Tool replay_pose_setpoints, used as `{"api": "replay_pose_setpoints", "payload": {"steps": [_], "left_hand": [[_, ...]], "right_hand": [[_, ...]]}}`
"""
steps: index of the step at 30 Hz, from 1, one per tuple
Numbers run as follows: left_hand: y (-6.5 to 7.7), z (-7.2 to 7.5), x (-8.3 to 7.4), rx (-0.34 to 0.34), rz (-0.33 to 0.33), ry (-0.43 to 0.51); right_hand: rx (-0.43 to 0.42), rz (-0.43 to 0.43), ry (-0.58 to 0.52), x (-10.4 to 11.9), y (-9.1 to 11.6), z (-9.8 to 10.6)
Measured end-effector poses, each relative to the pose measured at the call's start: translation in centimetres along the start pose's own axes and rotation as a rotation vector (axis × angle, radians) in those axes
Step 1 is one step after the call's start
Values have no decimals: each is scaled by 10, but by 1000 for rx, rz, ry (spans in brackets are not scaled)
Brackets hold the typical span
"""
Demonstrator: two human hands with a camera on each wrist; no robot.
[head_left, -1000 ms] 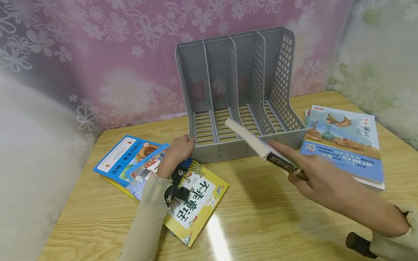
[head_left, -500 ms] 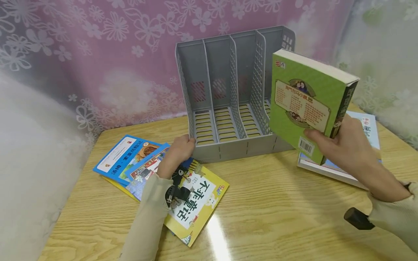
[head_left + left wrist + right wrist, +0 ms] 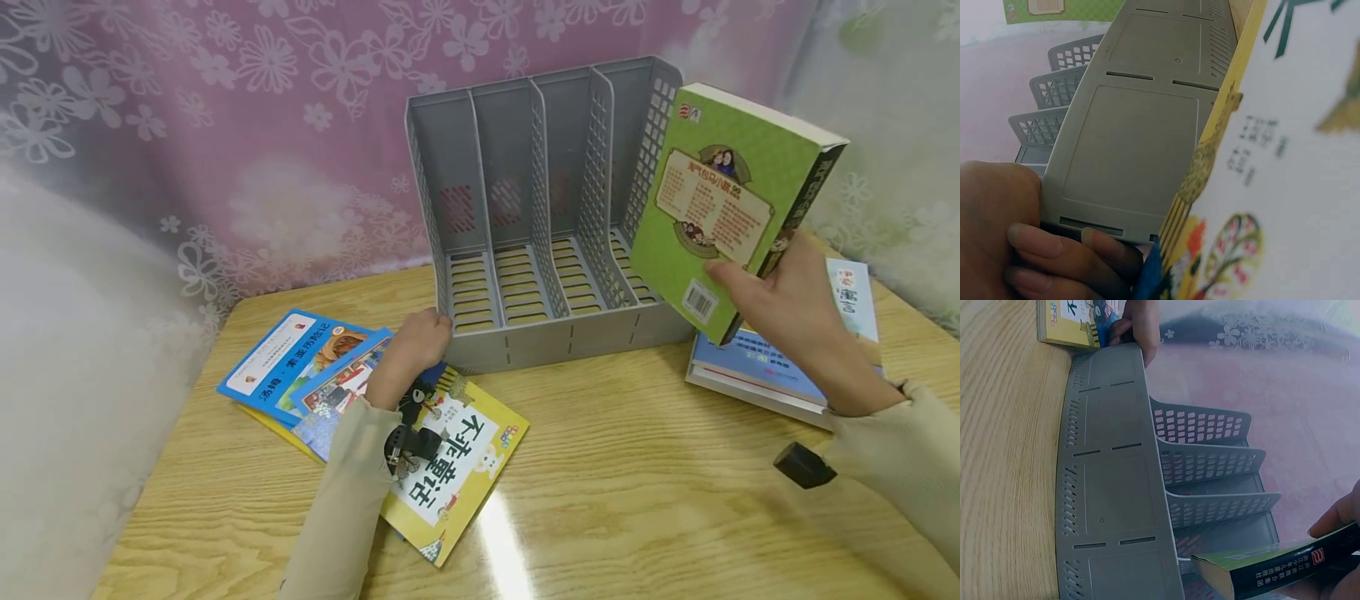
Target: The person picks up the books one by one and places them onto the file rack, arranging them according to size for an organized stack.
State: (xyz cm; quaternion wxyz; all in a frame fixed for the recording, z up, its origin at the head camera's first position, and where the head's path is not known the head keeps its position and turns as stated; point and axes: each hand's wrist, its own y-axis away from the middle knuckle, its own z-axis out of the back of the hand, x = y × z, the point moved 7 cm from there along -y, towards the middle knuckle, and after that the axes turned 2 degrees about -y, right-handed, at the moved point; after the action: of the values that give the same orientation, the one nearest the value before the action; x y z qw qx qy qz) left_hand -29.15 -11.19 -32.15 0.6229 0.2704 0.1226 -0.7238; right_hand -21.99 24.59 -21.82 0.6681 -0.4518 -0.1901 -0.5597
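Observation:
My right hand [image 3: 798, 321] grips a thick green book [image 3: 723, 212] by its dark spine edge, thumb across the back cover. The book is raised and tilted at the right end of a grey magazine rack [image 3: 570, 333], in front of its rightmost compartment. In the right wrist view the book's black spine [image 3: 1297, 562] shows near the rack's end. My left hand [image 3: 412, 346] holds the rack's front left corner; in the left wrist view its fingers [image 3: 1054, 250] curl at that corner. The rack stands upright with its compartments facing me.
Left of the rack, a yellow book [image 3: 457, 475] and several blue-covered books [image 3: 300, 358] lie overlapping under my left forearm. A stack of blue books [image 3: 757, 375] lies at the right, partly behind my right hand. A flowered curtain [image 3: 300, 167] hangs behind the wooden table [image 3: 622, 483].
My right hand has turned the green book from edge-on to upright, its back cover facing me, and moved it up and right. My left hand stays at the rack's corner.

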Motion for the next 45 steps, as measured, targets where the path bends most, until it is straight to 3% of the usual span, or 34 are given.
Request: {"api": "replay_pose_setpoints", "payload": {"steps": [6, 14, 17, 24, 29, 34, 45], "left_hand": [[-1, -2, 1, 0, -1, -14], [-3, 0, 0, -27, -10, -21], [-3, 0, 1, -31, -11, -23], [-2, -2, 4, -34, 7, -15], [-1, 0, 3, -35, 14, -6], [-2, 3, 5, -40, 19, -9], [-1, 0, 4, -38, 12, -1]], "right_hand": [[5, -26, -48, -8, -16, -9], [21, -104, -154, -14, -53, -25], [22, -97, -166, -17, -65, -35], [7, -189, -197, -44, -90, -52], [46, -262, -190, -57, -98, -59], [70, -280, -183, -62, -104, -67], [-1, -260, -139, -81, -122, -90]]}}
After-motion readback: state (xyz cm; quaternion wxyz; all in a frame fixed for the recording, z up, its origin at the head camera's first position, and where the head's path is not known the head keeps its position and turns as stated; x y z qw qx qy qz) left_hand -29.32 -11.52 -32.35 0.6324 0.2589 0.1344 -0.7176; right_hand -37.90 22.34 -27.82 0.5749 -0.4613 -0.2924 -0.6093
